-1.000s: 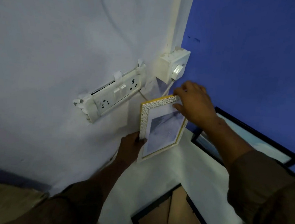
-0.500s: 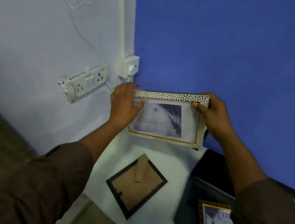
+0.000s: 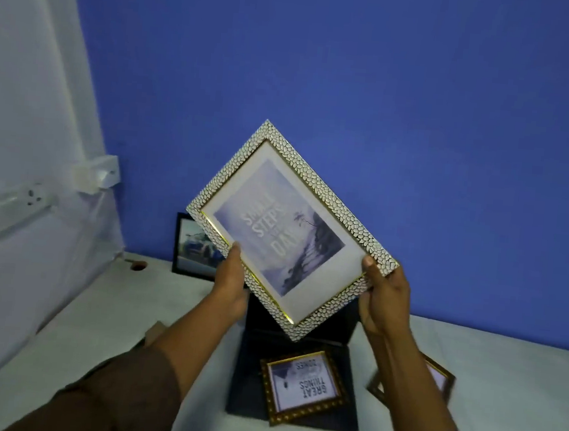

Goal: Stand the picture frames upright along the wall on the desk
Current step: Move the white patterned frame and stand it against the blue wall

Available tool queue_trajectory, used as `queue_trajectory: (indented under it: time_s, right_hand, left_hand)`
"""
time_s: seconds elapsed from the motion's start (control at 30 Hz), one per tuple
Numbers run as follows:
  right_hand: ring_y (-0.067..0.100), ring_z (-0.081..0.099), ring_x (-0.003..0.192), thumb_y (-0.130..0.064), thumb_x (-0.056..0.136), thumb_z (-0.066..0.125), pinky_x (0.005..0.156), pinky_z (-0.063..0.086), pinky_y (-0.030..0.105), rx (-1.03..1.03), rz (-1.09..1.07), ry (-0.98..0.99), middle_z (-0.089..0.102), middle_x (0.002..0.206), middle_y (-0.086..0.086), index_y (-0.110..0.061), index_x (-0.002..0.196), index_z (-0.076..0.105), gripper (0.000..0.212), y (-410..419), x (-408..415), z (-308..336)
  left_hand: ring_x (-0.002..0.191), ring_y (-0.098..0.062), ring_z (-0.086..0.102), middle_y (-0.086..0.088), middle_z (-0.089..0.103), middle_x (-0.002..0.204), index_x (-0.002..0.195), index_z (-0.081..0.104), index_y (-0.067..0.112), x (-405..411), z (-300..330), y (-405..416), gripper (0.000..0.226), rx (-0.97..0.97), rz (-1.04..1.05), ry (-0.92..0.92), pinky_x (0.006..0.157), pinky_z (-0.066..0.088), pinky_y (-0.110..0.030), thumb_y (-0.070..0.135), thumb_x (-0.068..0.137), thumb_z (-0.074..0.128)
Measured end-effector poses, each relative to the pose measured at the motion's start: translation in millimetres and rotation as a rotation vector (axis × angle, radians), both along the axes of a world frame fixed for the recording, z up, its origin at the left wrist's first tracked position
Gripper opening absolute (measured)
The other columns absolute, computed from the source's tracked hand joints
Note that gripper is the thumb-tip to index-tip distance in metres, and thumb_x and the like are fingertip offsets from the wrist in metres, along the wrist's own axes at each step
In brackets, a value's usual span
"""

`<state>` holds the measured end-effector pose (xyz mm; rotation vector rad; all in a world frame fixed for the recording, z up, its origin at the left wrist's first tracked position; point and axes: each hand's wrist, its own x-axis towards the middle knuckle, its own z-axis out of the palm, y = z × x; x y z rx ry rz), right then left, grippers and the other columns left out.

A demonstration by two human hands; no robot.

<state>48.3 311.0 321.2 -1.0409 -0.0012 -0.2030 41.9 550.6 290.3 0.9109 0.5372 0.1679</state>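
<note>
Both my hands hold a white pebble-textured picture frame (image 3: pixel 292 229) with gold trim in the air, tilted diagonally in front of the blue wall (image 3: pixel 389 104). My left hand (image 3: pixel 231 276) grips its lower left edge, my right hand (image 3: pixel 384 298) its right corner. Behind it a black-framed picture (image 3: pixel 191 245) stands upright against the blue wall on the white desk (image 3: pixel 103 302). A gold-brown frame (image 3: pixel 302 387) lies flat, face up, on a dark flat frame (image 3: pixel 248 377). Another brown frame (image 3: pixel 434 376) lies at the right, partly behind my right forearm.
A white side wall at the left carries a socket strip (image 3: pixel 5 208) and a small switch box (image 3: pixel 99 173). A small brown object (image 3: pixel 137 265) lies on the desk near the corner. A wooden frame back (image 3: pixel 156 331) peeks out behind my left arm.
The view has swung right, away from the white wall. I have lifted the white frame higher and turned it from level to a diagonal tilt, both hands still on it.
</note>
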Motion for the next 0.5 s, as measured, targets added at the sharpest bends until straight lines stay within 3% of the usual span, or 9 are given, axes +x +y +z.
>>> queue_trajectory:
  time_s: [0.1,0.2,0.33,0.43,0.5]
  right_hand:
    - [0.027,0.072,0.109,-0.005,0.098,0.063,0.087,0.061,0.04,0.071,-0.028,0.052,0.074,0.123,0.01,-0.007,0.13,0.062,0.032,-36,-30,-9]
    - [0.029,0.07,0.109,-0.007,0.094,0.068,0.08,0.061,0.038,-0.007,-0.093,0.126,0.072,0.122,0.014,-0.003,0.13,0.061,0.036,-81,-56,-21]
    - [0.03,0.072,0.095,-0.003,0.087,0.075,0.08,0.059,0.041,-0.286,-0.17,0.15,0.076,0.11,0.014,-0.009,0.119,0.066,0.033,-142,-73,-27]
    - [0.027,0.075,0.097,-0.016,0.089,0.077,0.08,0.061,0.04,-0.541,-0.142,0.179,0.076,0.112,0.008,-0.022,0.119,0.066,0.033,-173,-72,-25]
    - [0.022,0.074,0.099,-0.027,0.093,0.072,0.079,0.061,0.036,-0.677,-0.175,0.182,0.074,0.113,0.003,-0.028,0.12,0.065,0.028,-196,-64,-27]
  left_hand:
    - [0.101,-0.031,0.07,-0.011,0.073,0.116,0.117,0.067,0.012,4,16,-40,0.033,-0.033,0.053,-0.074,0.093,0.057,-0.045,0.038,0.103,0.053]
    - [0.114,-0.034,0.067,-0.013,0.069,0.129,0.128,0.064,0.009,5,15,-76,0.042,0.089,0.037,-0.109,0.104,0.053,-0.051,0.04,0.103,0.053]
    - [0.111,-0.035,0.067,-0.015,0.07,0.122,0.118,0.064,0.015,3,14,-120,0.034,0.231,-0.016,-0.152,0.099,0.055,-0.05,0.042,0.103,0.049]
    - [0.108,-0.035,0.069,-0.014,0.07,0.118,0.114,0.065,0.015,13,10,-148,0.041,0.33,-0.064,-0.151,0.097,0.056,-0.055,0.049,0.097,0.051]
    - [0.11,-0.029,0.066,-0.009,0.068,0.122,0.117,0.061,0.012,25,12,-175,0.041,0.391,-0.077,-0.142,0.102,0.054,-0.049,0.047,0.099,0.051]
